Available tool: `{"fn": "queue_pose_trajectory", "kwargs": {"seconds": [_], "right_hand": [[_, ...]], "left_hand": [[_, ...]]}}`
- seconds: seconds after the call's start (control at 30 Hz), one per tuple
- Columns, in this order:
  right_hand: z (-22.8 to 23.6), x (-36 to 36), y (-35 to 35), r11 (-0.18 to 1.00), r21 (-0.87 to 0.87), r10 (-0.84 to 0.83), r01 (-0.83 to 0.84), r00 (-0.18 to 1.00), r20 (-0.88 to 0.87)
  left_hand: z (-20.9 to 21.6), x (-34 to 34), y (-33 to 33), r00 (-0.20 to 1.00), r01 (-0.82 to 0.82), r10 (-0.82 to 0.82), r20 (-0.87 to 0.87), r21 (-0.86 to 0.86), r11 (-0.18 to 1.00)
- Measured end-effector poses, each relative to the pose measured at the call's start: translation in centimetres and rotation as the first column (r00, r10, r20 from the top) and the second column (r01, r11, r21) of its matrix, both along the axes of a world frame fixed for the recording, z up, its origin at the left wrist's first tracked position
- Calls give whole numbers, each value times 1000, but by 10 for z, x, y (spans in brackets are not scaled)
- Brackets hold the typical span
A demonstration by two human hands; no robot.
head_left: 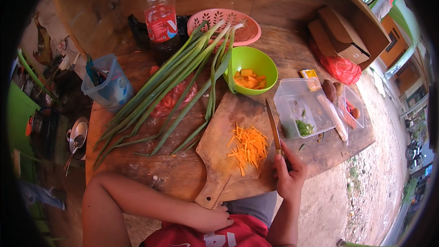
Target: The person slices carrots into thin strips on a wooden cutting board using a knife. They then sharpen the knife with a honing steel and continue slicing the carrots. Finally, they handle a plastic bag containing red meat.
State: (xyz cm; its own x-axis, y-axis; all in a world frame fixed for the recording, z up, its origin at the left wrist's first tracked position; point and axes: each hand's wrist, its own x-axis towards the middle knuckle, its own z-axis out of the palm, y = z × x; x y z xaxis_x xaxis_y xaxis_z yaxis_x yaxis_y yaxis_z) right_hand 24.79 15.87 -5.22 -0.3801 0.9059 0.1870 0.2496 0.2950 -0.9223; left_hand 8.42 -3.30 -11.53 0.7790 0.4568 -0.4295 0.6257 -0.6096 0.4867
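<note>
My right hand (291,172) is closed around the handle of a knife (273,126), whose blade points away from me over the right edge of the wooden cutting board (219,142). A pile of thin orange carrot strips (248,148) lies on the board. My left hand (218,218) rests at my lap, just below the board's handle, with its fingers curled; whether they hold anything is hidden. Beyond the board stands a green bowl (272,64) with orange carrot chunks (249,79). Long spring onions (176,80) stretch across the table on the left.
Right of the board is a clear plastic container (292,92) with chopped greens (303,128). A pink basket (252,26), a red-labelled bottle (160,23) and a cardboard box (343,34) stand at the back. A blue-tinted tub (109,89) sits at the left edge.
</note>
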Motion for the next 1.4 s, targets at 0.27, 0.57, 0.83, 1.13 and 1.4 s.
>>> {"fn": "queue_pose_trajectory", "kwargs": {"seconds": [0.27, 0.57, 0.83, 1.13, 1.4], "right_hand": [[-2, -3, 4, 1000, 12, -1, 1, 1000, -3], [-3, -2, 5, 1000, -3, -8, 8, 1000, -16], [-1, -2, 3, 999, -39, -17, 15, 999, -48], [-6, 0, 6, 1000, -1, -6, 6, 998, -56], [-10, 1, 9, 1000, -15, -2, 0, 994, -105]], "left_hand": [[-1, -2, 3, 1000, 6, -5, -20, 43, 999], [3, -4, 5, 1000, -3, 2, 3, 33, 999], [24, -11, 6, 973, 24, -17, 230, -28, 999], [43, -10, 11, 822, 12, 26, 569, -62, 998], [129, -54, 56, 392, -695, 102, 914, 221, 684]]}}
